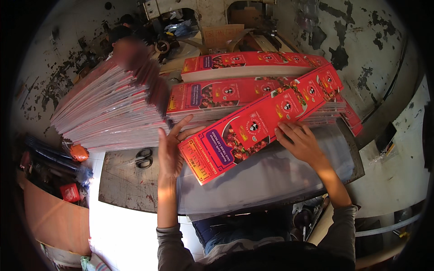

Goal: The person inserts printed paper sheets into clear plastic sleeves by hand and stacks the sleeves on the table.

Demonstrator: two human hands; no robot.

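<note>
A long red printed strip point(253, 128) with food pictures and a purple panel slants over the table, its near-left end low and its far-right end raised. My left hand point(171, 151) is at its left end, fingers stretched apart and the palm side against the edge. My right hand point(299, 142) grips the strip's near long edge, fingers bent over its printed face; the thumb is hidden. Under the strip lies a stack of transparent plastic sheets point(289, 176). Behind it are stacks of similar red strips point(187, 95), partly covered by the one I hold.
At left rises a large fanned pile of plastic-wrapped strips point(110, 106), with another person point(131, 52) behind it. Black-handled scissors point(144, 158) lie on the worn table point(129, 185). An orange bundle point(79, 152) and a red packet point(69, 192) are beyond its left edge.
</note>
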